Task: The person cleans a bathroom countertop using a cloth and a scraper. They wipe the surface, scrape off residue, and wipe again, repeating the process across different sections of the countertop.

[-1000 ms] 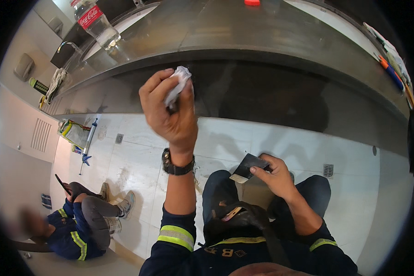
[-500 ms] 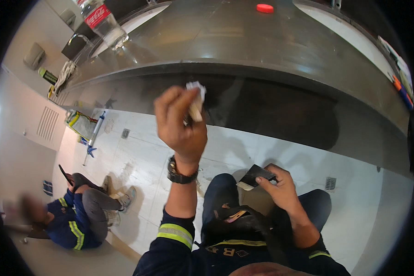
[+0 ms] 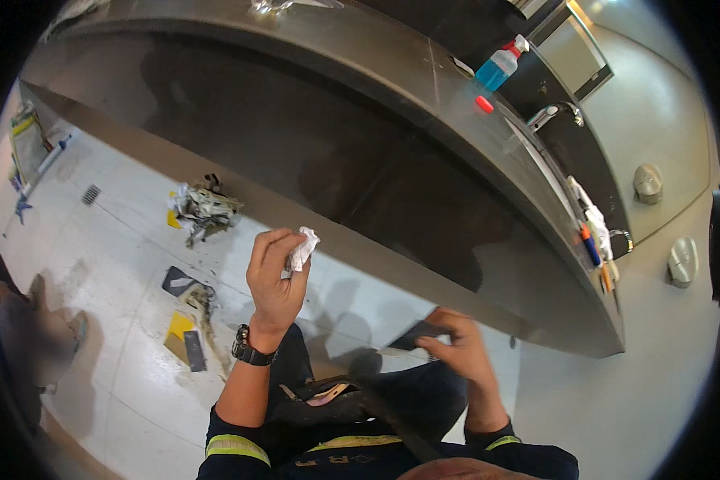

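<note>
Pale tiled floor; white wad, pinched in nearly closed left grip; dark flat piece, clasped in closed right grip.

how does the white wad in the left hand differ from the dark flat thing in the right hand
The white wad is pale, while the dark flat thing is mostly black. The wad is crumpled; the flat thing is thin and sheet-like. The wad, in the left hand, sits higher in the picture than the flat thing, in the right hand. Both are held in one hand each.
</note>
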